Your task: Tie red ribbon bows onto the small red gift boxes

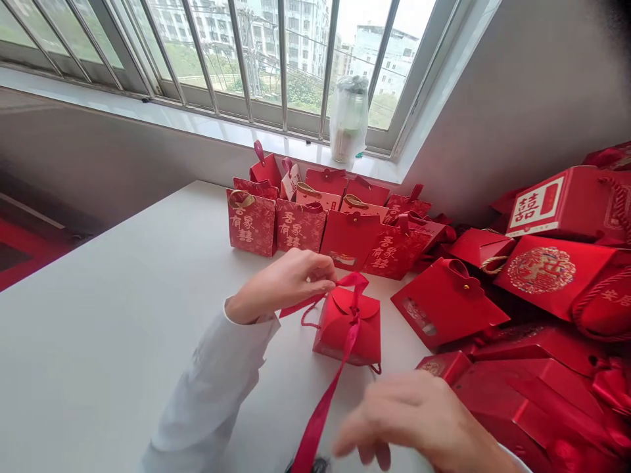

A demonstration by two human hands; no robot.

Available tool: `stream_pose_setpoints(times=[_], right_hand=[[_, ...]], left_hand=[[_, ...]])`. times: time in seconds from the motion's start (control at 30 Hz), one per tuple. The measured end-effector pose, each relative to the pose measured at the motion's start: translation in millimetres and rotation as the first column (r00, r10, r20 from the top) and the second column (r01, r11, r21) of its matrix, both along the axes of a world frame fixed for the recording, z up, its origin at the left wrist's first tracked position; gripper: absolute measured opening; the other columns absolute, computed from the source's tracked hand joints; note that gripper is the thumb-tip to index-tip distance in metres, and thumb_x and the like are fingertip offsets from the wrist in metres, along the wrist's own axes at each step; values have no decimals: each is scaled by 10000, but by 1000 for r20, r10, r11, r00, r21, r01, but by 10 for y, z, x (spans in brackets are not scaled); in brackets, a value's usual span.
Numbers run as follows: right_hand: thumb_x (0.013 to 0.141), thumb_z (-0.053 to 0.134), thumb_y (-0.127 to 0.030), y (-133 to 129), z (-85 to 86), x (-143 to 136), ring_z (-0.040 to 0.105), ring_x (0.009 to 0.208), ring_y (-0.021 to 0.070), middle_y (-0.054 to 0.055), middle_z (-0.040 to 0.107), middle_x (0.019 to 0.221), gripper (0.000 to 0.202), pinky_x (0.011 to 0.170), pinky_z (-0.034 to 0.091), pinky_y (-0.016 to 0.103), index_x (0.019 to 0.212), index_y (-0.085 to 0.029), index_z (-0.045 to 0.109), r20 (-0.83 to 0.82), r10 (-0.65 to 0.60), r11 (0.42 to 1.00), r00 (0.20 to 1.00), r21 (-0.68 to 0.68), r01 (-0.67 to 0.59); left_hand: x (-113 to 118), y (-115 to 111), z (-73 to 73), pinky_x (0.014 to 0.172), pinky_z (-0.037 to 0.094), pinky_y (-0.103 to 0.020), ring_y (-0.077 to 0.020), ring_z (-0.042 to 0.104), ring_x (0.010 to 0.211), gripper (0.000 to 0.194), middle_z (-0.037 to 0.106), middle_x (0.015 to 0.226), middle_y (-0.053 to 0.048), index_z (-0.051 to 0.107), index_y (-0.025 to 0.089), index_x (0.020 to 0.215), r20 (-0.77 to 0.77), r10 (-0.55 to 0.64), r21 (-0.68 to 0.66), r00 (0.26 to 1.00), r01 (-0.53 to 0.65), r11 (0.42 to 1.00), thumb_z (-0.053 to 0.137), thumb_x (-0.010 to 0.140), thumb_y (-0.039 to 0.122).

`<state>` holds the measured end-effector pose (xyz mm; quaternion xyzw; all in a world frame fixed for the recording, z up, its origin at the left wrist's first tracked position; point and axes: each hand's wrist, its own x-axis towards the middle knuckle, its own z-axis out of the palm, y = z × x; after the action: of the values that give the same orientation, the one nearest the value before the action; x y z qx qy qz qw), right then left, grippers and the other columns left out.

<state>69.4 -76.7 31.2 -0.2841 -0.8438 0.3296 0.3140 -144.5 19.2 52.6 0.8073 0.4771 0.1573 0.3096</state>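
A small red gift box point(355, 328) with a folded petal-like top sits on the white table in front of me. A red ribbon point(320, 414) is looped over its top, and one long tail runs down toward the bottom edge of the view. My left hand point(296, 276) comes in from the left side and pinches the ribbon's loop and other tail at the box's upper left. Slightly blurred, my right hand point(404, 420) hovers at lower right, beside the long tail and apart from it, fingers loosely bent with nothing visible in them. Twisted red cord handles point(309, 316) hang at the box's sides.
Several red gift bags point(300, 226) stand in rows at the back of the white table point(123, 295). More red boxes point(542, 272) are piled along the right wall. A plastic-wrapped jar point(349, 125) stands on the windowsill before a barred window. Something dark shows at the bottom edge.
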Motion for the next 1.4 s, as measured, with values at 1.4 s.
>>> stream_pose_setpoints(times=[1.4], right_hand=[[761,581,-235,168,-389,-128,605,628,92,-27,500,919,495,585,487,228,1217,-254,389,-39,-517,621,855,-705,343]], left_hand=[[200,57,-143,454,238,-197,-61,307,490,289,426,526,41,589,147,607,-30,-182,-169,983,175,970,569,790,370]])
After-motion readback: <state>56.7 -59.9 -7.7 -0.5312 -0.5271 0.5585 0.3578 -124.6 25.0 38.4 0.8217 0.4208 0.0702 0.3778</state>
